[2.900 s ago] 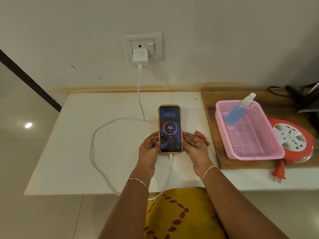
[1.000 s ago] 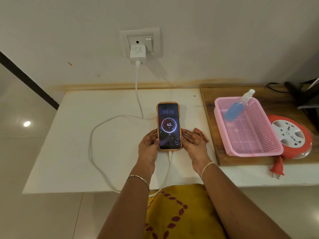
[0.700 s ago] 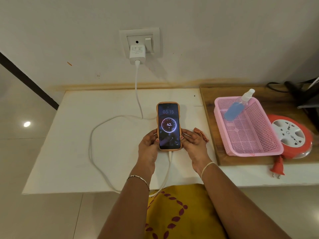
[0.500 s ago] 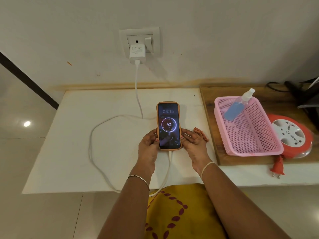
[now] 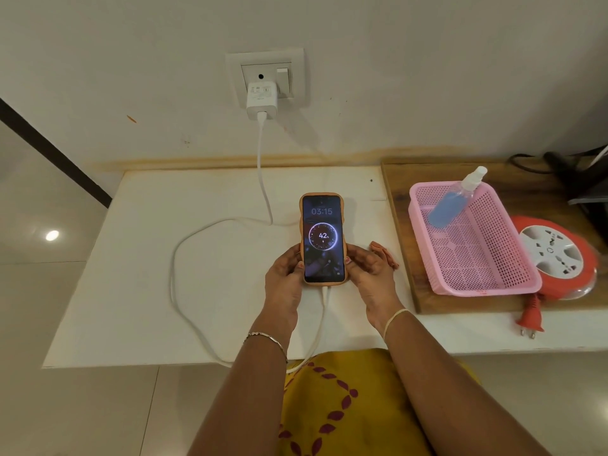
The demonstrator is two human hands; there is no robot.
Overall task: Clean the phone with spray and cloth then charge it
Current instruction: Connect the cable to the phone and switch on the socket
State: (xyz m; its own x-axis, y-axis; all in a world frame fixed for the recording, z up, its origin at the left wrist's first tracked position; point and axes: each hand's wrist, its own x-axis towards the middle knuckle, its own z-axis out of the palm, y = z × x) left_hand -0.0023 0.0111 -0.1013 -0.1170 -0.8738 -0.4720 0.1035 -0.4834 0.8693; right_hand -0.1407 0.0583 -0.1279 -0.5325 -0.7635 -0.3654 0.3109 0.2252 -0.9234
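The phone [image 5: 323,236], in an orange case, lies screen up on the white table [image 5: 138,274]; its lit screen shows 03:15 and a 42% charging ring. My left hand [image 5: 285,281] grips its lower left edge and my right hand [image 5: 368,273] grips its lower right edge. A white cable [image 5: 176,258] runs from the phone's bottom in a loop up to the white charger [image 5: 261,99] plugged into the wall socket [image 5: 266,75]. An orange cloth [image 5: 385,255] peeks out behind my right hand. The blue spray bottle [image 5: 452,202] leans in the pink basket [image 5: 487,278].
The basket sits on a wooden board [image 5: 399,205] at the right. A red and white extension reel [image 5: 556,255] lies beside it, its red plug [image 5: 529,319] near the table's front edge. Dark cables and a device [image 5: 585,179] occupy the far right corner.
Nothing has moved on the table; both hands stay at the phone's sides. Only the camera view shifted slightly since the earliest frame.
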